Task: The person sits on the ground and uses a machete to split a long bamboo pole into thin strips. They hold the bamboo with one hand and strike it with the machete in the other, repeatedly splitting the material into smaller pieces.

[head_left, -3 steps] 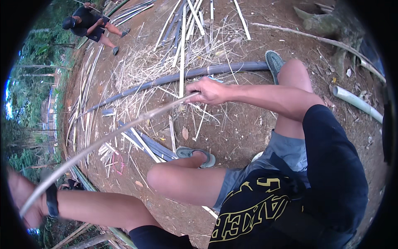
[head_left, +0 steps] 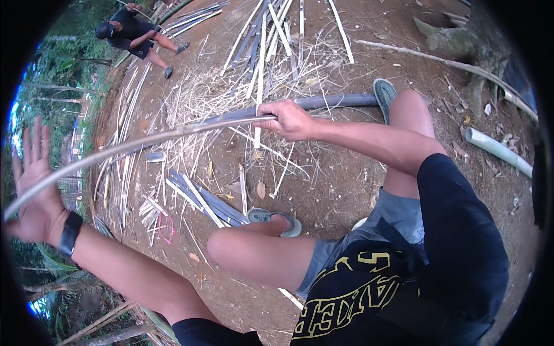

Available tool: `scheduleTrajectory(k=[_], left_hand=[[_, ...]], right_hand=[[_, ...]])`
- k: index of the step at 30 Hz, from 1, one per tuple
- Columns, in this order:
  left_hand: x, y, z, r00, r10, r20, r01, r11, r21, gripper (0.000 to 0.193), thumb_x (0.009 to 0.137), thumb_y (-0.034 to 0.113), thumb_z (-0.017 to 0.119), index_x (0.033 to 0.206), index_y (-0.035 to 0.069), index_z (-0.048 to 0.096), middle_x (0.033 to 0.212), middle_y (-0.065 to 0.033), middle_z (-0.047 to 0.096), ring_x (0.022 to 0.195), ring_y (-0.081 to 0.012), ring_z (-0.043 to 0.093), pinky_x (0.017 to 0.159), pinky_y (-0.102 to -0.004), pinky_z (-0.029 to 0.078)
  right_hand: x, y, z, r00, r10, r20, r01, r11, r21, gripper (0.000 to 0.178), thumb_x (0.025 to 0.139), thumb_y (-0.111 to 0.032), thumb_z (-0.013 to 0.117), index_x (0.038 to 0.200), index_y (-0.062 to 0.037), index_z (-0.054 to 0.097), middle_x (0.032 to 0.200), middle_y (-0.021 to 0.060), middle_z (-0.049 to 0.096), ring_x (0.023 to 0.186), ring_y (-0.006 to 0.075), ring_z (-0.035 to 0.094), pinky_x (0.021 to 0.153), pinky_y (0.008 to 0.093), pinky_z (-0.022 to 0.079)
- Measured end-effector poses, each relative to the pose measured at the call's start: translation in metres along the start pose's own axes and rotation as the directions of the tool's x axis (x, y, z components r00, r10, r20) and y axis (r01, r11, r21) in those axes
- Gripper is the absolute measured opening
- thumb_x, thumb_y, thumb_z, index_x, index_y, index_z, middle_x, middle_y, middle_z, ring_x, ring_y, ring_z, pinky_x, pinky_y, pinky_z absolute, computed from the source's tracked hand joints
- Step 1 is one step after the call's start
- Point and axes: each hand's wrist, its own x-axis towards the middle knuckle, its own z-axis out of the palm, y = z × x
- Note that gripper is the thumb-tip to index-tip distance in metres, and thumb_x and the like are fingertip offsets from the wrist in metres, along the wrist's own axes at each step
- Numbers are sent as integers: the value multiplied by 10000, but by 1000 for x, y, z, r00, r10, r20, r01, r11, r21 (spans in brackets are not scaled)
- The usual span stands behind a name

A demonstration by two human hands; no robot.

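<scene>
1. Well, my left hand [head_left: 39, 193] is spread wide, fingers apart; a long pale strip [head_left: 173, 134] passes across its palm, though I cannot tell whether they touch.
2. My right hand [head_left: 287, 120] is closed around the strip's right end, so it arcs above the earth [head_left: 329, 167].
3. Beyond, a dark pole [head_left: 340, 101] lies near scattered shavings [head_left: 199, 95], with split strips [head_left: 279, 32] fanned out past it.
4. Farther off, another person [head_left: 128, 32] stands beside green plants [head_left: 63, 63].
</scene>
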Motion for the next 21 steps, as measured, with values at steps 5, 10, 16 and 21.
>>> scheduleTrajectory(k=[5, 10, 16, 21], left_hand=[[-36, -125, -47, 923, -355, 150, 283, 888, 363, 814, 962, 657, 318, 1415, -17, 382, 1376, -214, 489, 1182, -353, 571, 988, -435, 451], [-159, -267, -41, 698, -700, 149, 426, 574, 699, 785, 893, 360, 689, 1442, -41, 297, 1384, -246, 454, 1090, -240, 607, 850, -335, 518], [-255, -352, -30, 628, -761, 163, 376, 480, 792, 995, 795, 526, 733, 1434, -83, 274, 1351, -346, 463, 1188, -389, 552, 968, -421, 474], [-280, -335, 7, 709, -705, 22, 437, 465, 770, 489, 826, 408, 721, 1025, -9, 560, 835, -231, 667, 788, -389, 676, 693, -446, 516]], right_hand=[[27, -18, -27, 987, 116, -115, -121, 992, -38, 385, 973, -391, 571, 849, -34, 645, 594, 78, 566, 566, 159, 568, 551, 384, 458], [45, -16, -36, 945, 253, -207, -228, 964, 134, 508, 970, -495, 533, 798, -34, 660, 638, 43, 612, 552, 114, 579, 523, 332, 482], [66, -8, -51, 891, 405, -206, -210, 769, 604, 535, 978, -525, 481, 761, -39, 528, 579, 26, 527, 479, 104, 548, 441, 282, 481], [77, 10, -71, 798, 550, -245, -189, 615, 765, 476, 997, -499, 453, 827, -55, 477, 615, 30, 490, 485, 131, 489, 443, 315, 475]])
